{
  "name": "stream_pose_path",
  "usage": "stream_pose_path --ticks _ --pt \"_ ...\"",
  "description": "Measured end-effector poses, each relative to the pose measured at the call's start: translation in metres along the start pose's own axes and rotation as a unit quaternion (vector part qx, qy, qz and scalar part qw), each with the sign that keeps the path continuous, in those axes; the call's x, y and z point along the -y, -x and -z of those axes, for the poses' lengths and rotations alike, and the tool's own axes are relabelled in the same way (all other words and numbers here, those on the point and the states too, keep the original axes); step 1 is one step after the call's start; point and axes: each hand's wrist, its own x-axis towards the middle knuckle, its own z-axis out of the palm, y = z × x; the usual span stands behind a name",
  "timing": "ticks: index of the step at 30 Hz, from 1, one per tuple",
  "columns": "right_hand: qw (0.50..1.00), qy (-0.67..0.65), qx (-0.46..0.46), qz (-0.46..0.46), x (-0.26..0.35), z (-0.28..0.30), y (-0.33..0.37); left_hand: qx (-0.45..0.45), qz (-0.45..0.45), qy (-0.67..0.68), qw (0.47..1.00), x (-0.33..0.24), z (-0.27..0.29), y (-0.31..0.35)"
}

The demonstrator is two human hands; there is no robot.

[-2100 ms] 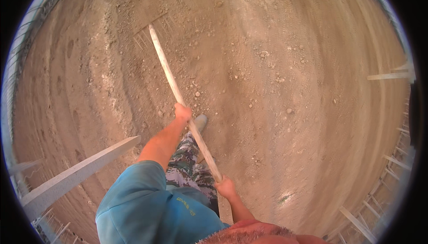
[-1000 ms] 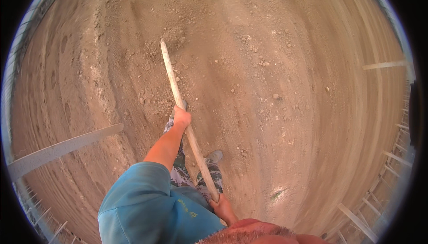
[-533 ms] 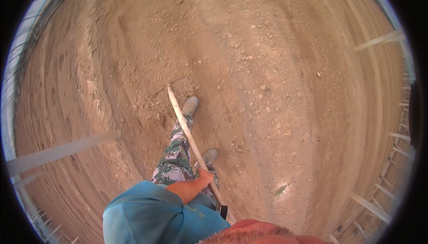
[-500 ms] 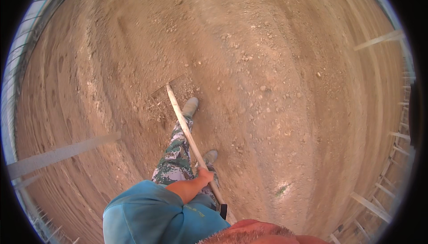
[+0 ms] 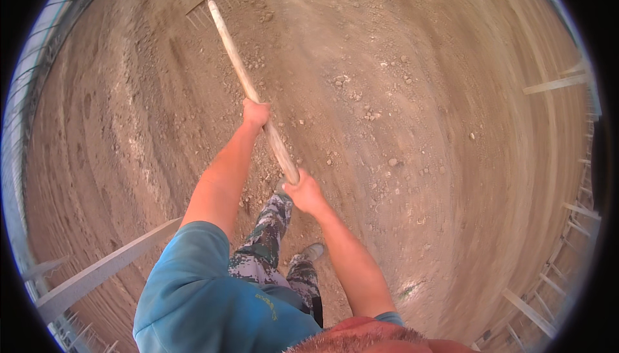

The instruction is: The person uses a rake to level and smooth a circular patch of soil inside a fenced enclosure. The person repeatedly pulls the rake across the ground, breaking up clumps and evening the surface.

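A long-handled rake [image 5: 235, 58] reaches away from me toward the far left, its pale wooden handle slanting across the view. Its thin toothed head [image 5: 211, 0] is over the soil at the far end, tines pointing back toward me; I cannot tell if they touch the ground. My left hand [image 5: 256, 113] is wrapped round the middle of the handle. Closed on the near end of the handle is my right hand [image 5: 305, 192]. Both arms are stretched forward.
Loose brown soil [image 5: 400, 237] with small stones and clods lies all around. My shoe [image 5: 313, 251] and camouflage trousers [image 5: 263, 234] are below the handle. A pale post [image 5: 106, 269] stands at the left, another post [image 5: 554, 85] at the right. Ridges run along the ground.
The rake has moved away from me, its head now much farther out. Both arms have extended forward, and my right hand, hidden earlier, has come into view on the handle.
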Motion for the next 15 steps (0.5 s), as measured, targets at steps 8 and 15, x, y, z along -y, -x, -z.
stream_pose_path --ticks 8,15 --pt "0.997 -0.056 0.055 0.009 0.168 0.047 -0.208 0.109 -0.016 0.041 0.993 -0.127 -0.017 -0.065" --pt "0.998 0.056 0.002 -0.038 0.057 -0.022 -0.031 -0.002 0.038 -0.084 0.996 -0.002 0.001 -0.04"
